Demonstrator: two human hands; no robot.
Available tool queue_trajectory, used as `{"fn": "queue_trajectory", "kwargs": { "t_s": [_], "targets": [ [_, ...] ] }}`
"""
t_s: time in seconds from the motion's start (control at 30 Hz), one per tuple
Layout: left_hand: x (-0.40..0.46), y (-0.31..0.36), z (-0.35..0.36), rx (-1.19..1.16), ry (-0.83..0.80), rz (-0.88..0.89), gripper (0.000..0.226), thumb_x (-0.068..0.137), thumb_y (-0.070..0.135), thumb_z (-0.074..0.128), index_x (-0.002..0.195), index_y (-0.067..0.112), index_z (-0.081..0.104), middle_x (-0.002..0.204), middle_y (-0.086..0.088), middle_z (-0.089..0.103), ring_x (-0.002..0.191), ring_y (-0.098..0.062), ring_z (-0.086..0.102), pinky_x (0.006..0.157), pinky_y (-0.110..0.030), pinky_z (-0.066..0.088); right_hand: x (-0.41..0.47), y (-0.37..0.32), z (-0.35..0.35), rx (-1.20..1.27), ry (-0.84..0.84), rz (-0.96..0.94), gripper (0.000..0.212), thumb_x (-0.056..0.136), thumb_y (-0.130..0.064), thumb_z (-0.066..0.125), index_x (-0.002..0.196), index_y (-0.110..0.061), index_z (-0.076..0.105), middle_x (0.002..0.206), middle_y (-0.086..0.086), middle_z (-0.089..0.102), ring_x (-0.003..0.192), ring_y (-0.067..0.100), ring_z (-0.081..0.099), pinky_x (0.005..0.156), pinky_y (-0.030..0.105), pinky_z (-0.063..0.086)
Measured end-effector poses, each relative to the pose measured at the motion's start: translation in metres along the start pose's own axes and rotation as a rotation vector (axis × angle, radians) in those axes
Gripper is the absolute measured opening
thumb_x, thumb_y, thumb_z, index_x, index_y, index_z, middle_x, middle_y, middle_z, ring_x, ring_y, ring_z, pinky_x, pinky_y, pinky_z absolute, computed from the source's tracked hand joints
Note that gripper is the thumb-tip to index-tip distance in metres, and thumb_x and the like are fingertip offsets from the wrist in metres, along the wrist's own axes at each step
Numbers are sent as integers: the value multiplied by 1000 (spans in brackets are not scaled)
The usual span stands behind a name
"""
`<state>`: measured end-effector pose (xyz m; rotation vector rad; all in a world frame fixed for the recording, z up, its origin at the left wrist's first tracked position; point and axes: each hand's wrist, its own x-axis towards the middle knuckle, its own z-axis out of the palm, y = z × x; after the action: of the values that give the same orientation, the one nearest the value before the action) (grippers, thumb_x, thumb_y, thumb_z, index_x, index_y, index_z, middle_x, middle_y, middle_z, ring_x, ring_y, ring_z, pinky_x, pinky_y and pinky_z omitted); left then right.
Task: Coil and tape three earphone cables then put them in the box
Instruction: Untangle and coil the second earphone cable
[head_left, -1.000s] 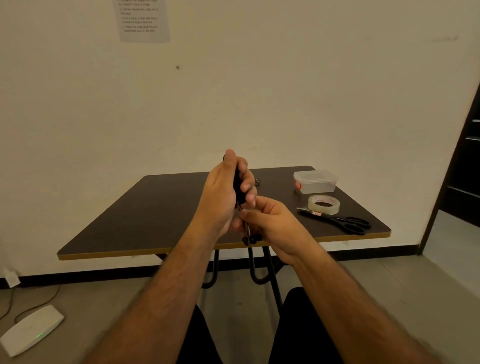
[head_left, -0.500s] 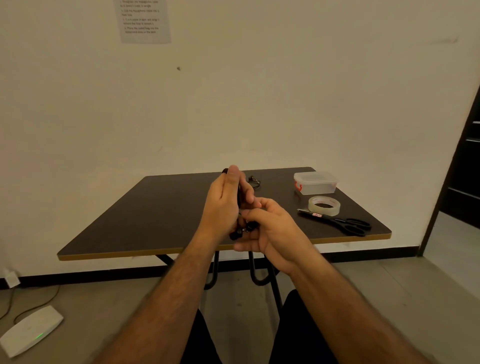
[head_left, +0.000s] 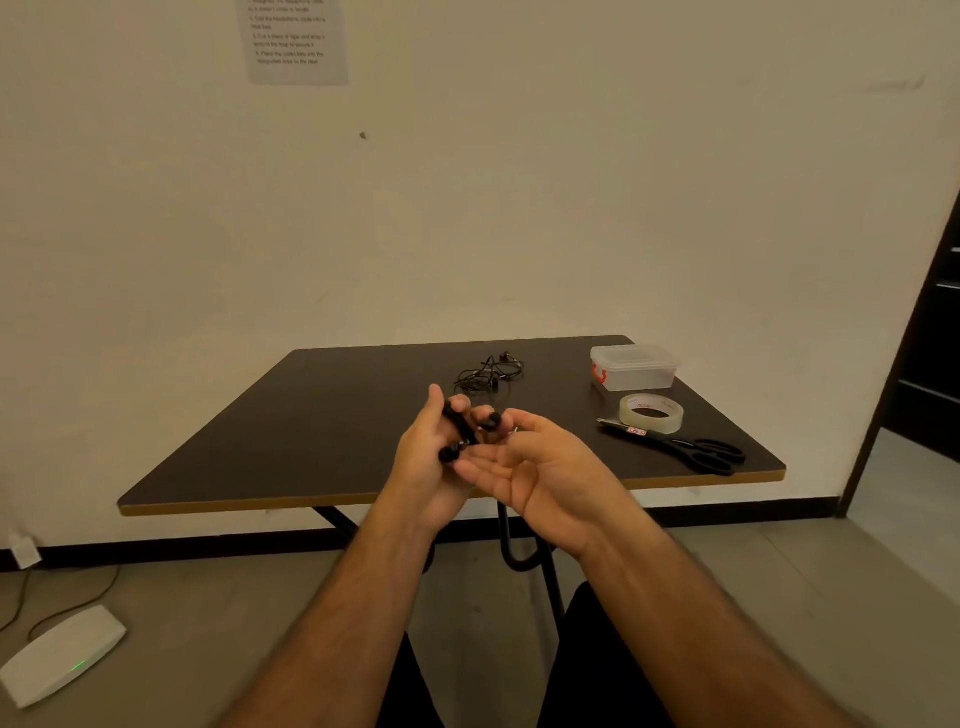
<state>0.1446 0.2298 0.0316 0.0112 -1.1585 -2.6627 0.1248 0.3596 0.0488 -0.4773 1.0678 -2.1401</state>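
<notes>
Since a second ago, the hanging tail of the thin black earphone cable (head_left: 460, 428) has been gathered up; coiling is judged nearly done, taping next. The bundle is clamped in the left hand (head_left: 423, 467), above the dark counter (head_left: 311, 415), its long axis slanting up-left, an earbud at the lower end. The right hand (head_left: 540, 467) is held open beside it.

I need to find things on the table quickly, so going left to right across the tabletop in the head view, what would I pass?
Left hand holding a coiled black earphone cable → loose earphone cables → clear lidded plastic box and, nearer, the tape roll → black scissors.
</notes>
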Motion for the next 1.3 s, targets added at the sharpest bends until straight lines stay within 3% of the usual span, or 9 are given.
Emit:
{"fn": "queue_trajectory", "kwargs": {
  "t_s": [0.13,0.4,0.57,0.63,0.7,0.87,1.1,1.2,1.3],
  "targets": [
    [-4,-6,0,-72,98,-69,51,102,56,31,75,17,51,80,-15,66,78,-21,69,77,-38,57,1,9,0,-113,86,-34,84,84,22,57,150,-19,28,113,24,63,89,31,72,73,36,63],
    [-5,-18,7,-18,164,-50,53,99,60,34,75,17,55,71,-12,58,72,-23,60,86,-40,52,0,21,4,-332,251,-217,77,82,9,72,145,-17,35,102,13,73,89,20,75,67,30,61],
    [-10,-23,9,47,128,-19,41,91,57,49,84,18,56,74,-8,63,71,-19,64,61,-30,56,3,19,-1,-488,290,-258,60,83,-4,77,132,-16,44,101,12,71,79,21,75,60,30,60],
    [-12,-24,11,141,117,13,29,94,43,54,91,14,56,75,-7,64,69,-18,65,51,-26,54,4,18,-3,-540,289,-272,52,82,-10,78,122,-17,46,98,11,71,78,22,75,59,32,61],
    [-15,-23,13,173,120,41,11,98,23,53,91,15,55,77,-8,65,65,-17,65,44,-25,49,6,17,-6,-576,286,-280,45,85,-16,77,117,-19,46,96,11,72,78,24,75,61,38,62],
    [-20,-16,17,122,138,42,15,99,12,40,98,19,54,77,-9,68,54,-17,63,38,-21,42,7,15,-8,-644,256,-330,27,91,-19,70,105,-17,47,85,18,72,64,29,72,55,42,61],
    [-20,-16,22,139,133,104,21,99,13,35,98,12,56,67,-8,53,46,-13,42,40,-24,33,9,14,-9,-911,351,-498,17,90,-28,71,96,-27,55,70,3,71,50,14,66,44,23,50],
    [-19,-16,21,158,114,137,27,99,13,33,101,8,59,80,-11,65,55,-16,53,46,-29,43,11,13,-14,-982,375,-582,11,89,-30,72,97,-30,64,71,-5,70,61,6,68,49,18,53],
    [-20,-13,20,214,117,154,32,101,9,32,105,4,63,89,-11,72,73,-17,70,56,-29,55,14,9,-21,-1190,417,-669,11,90,-33,70,101,-32,70,80,-16,70,74,-2,68,65,20,59]
  ]
}}
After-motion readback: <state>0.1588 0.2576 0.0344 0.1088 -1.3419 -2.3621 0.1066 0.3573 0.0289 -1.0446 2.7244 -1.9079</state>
